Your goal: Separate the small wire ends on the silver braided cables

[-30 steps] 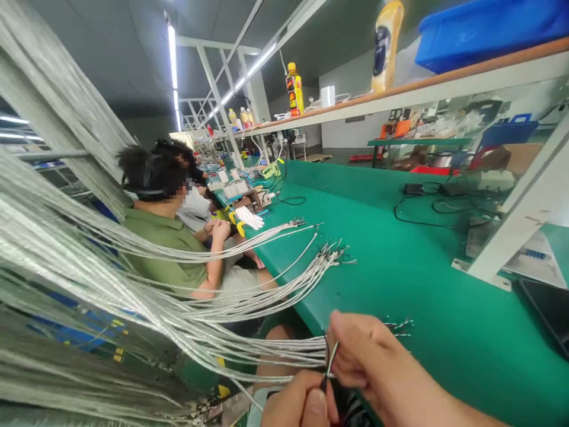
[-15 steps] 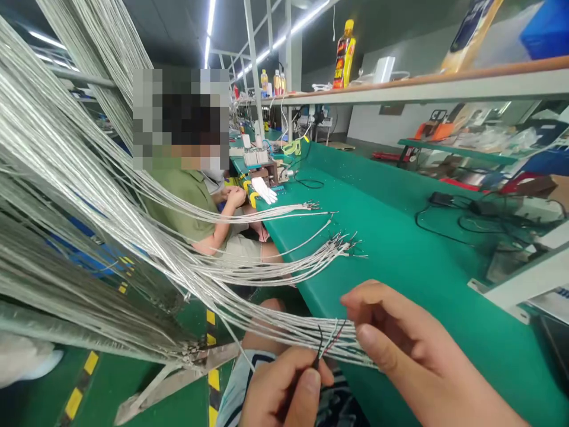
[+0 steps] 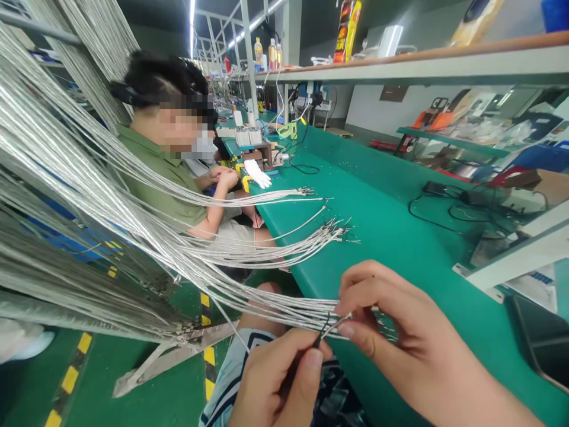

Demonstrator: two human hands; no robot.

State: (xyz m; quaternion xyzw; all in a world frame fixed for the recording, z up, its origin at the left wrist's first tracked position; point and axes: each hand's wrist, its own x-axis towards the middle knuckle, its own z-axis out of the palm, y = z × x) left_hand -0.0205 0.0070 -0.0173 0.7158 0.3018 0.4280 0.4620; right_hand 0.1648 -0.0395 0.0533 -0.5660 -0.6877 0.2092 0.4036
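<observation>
My left hand [image 3: 291, 376], low in the middle, pinches the dark end of a cable, from which thin wires [image 3: 328, 325] fan out. To its right my right hand [image 3: 395, 326] is closed, thumb and fingertips together on the tips of some of those wires. One dark wire stands up apart between the hands. Behind them a bundle of pale braided cables [image 3: 284, 308] runs from the left onto the green bench, its ends partly hidden by my right hand. Two more cable bundles [image 3: 306, 246] [image 3: 284, 194] lie farther back with dark, stripped ends over the bench edge.
A person in a green shirt [image 3: 155, 172] sits at the left along the green bench [image 3: 382, 219]. A white glove [image 3: 256, 173] lies by a small machine [image 3: 258, 145]. Black cords [image 3: 438, 204] and a dark phone-like device [image 3: 540, 341] are at right. Hanging cables [image 3: 53, 148] fill the left.
My right hand, open before, has moved left and down and closed on the wire tips. The view has shifted slightly, so the bench and cables appear higher and farther left.
</observation>
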